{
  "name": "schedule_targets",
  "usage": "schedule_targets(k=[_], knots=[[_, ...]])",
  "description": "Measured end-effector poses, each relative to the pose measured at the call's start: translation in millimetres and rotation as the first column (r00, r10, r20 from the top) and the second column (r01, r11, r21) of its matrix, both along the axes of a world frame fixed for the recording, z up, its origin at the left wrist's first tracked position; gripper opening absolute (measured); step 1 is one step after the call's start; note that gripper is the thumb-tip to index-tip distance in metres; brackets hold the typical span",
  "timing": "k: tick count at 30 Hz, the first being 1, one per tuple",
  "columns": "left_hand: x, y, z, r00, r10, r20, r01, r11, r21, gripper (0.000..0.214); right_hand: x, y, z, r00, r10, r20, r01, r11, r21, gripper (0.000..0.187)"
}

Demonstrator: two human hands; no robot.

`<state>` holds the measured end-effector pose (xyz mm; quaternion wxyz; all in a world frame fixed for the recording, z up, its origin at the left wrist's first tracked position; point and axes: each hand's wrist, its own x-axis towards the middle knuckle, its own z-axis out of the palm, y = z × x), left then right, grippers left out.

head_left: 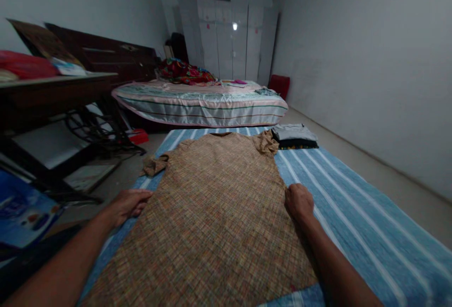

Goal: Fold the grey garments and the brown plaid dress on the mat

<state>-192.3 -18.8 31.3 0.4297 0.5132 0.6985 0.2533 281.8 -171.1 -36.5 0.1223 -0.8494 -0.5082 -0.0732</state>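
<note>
A brown checked garment point(215, 203) lies spread flat on a blue striped sheet point(353, 213), its collar pointing away from me and its short sleeves out to both sides. My left hand point(129, 203) rests at the garment's left edge, fingers curled onto the cloth. At the garment's right edge my right hand point(299, 201) is closed in a fist, knuckles up, gripping the fabric.
A stack of folded clothes point(294, 136) sits on the sheet's far right corner. Beyond it stands a bed point(201, 102) with a heap of coloured cloth. A dark sewing table point(52, 95) is at left, white wardrobes point(226, 38) at the back, a bare wall at right.
</note>
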Motion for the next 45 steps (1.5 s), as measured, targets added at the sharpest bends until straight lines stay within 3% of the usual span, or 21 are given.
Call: schedule_targets(k=[5, 12, 21, 27, 32, 38, 41, 45], knots=[[-7.3, -22.3, 4.3, 0.994, -0.047, 0.103, 0.058, 0.993, -0.107, 0.027, -0.6, -6.6, 2.3, 0.999, 0.006, 0.033, -0.005, 0.999, -0.039, 0.023], [-22.3, -53.9, 8.8, 0.985, -0.093, 0.148, 0.121, 0.974, -0.191, 0.03, -3.0, -26.1, 0.9, 0.992, 0.112, 0.057, -0.107, 0.991, -0.081, 0.024], [-32.6, -78.7, 7.6, 0.977, -0.147, 0.153, 0.181, 0.955, -0.234, 0.053, 0.1, -42.1, 4.4, 0.987, 0.141, 0.082, -0.133, 0.987, -0.094, 0.023], [-37.0, -92.1, 4.0, 0.973, -0.191, 0.129, 0.211, 0.963, -0.168, 0.048, -0.6, -51.2, 8.2, 0.983, 0.16, 0.086, -0.15, 0.983, -0.105, 0.021], [-35.5, -96.1, 1.4, 0.982, -0.16, 0.103, 0.172, 0.978, -0.115, 0.043, -10.9, -34.4, 15.2, 0.975, 0.213, 0.061, -0.206, 0.973, -0.105, 0.022], [-38.1, -90.3, -1.2, 0.978, -0.193, 0.083, 0.201, 0.973, -0.113, 0.04, -60.1, 9.8, 19.3, 0.907, 0.421, -0.014, -0.42, 0.903, -0.094, 0.02], [-46.2, -83.3, -10.3, 0.976, -0.198, 0.087, 0.208, 0.97, -0.122, 0.041, -61.2, 22.1, 15.6, 0.925, 0.379, -0.017, -0.379, 0.921, -0.096, 0.022], [-57.5, -78.2, -23.4, 0.979, -0.178, 0.103, 0.191, 0.972, -0.136, 0.041, -29.9, 15.5, 13.7, 0.988, 0.152, 0.015, -0.15, 0.983, -0.102, 0.026]])
